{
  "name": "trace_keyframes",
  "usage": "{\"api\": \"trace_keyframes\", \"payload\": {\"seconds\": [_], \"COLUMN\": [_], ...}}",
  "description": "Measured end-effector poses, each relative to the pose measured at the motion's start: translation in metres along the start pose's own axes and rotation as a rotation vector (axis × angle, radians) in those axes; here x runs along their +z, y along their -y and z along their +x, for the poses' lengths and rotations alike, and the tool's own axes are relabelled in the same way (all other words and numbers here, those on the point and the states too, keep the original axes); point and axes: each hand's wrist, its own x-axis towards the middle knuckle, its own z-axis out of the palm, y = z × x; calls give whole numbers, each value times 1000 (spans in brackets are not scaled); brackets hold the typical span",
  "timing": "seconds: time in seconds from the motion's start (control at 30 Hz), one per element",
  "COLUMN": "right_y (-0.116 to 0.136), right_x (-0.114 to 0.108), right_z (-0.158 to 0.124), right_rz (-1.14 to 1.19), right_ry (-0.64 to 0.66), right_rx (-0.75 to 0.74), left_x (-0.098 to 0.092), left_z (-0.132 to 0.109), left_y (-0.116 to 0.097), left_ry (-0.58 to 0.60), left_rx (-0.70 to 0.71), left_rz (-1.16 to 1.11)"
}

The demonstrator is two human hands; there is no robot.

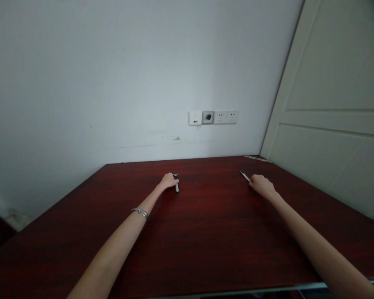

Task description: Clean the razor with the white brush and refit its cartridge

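Note:
My left hand (168, 180), with a silver bracelet (140, 212) at its wrist, is closed around a small T-shaped grey and black tool (177, 188). The tool's short dark crosspiece is at the far end and its grey handle ends in black towards me; its exact kind is too small to tell. Further right, my right hand (262, 185) grips a slim whitish pen-like stick (245, 176). Its dark tip points away to the upper left, while the near end is hidden in my fingers. Both hands are low over the dark red wooden table (202, 241), well apart.
A white wall (143, 83) with a row of sockets (226, 117) rises behind the table. On the right stands a pale panelled door (336, 99). A thin pale strip (257, 158) lies at the far right corner. The table's front edge crosses the bottom.

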Motion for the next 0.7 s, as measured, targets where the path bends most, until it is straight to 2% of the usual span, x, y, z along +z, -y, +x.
{"api": "trace_keyframes", "payload": {"seconds": [0.27, 0.47, 0.6, 0.7], "right_y": [-3, 3, 20, 48], "right_x": [4, 5, 3, 0], "right_z": [7, 6, 2, -9], "right_rz": [-18, -27, -20, 30], "right_ry": [51, 32, 1, -22], "right_rx": [-60, -132, -171, -230], "left_x": [6, 6, 7, 7], "left_z": [1, -3, -3, -4], "left_y": [3, 3, 3, 2], "left_ry": [-41, -30, -26, -24], "left_rx": [-5, -26, -52, -73], "left_rz": [19, 19, 32, 29]}}
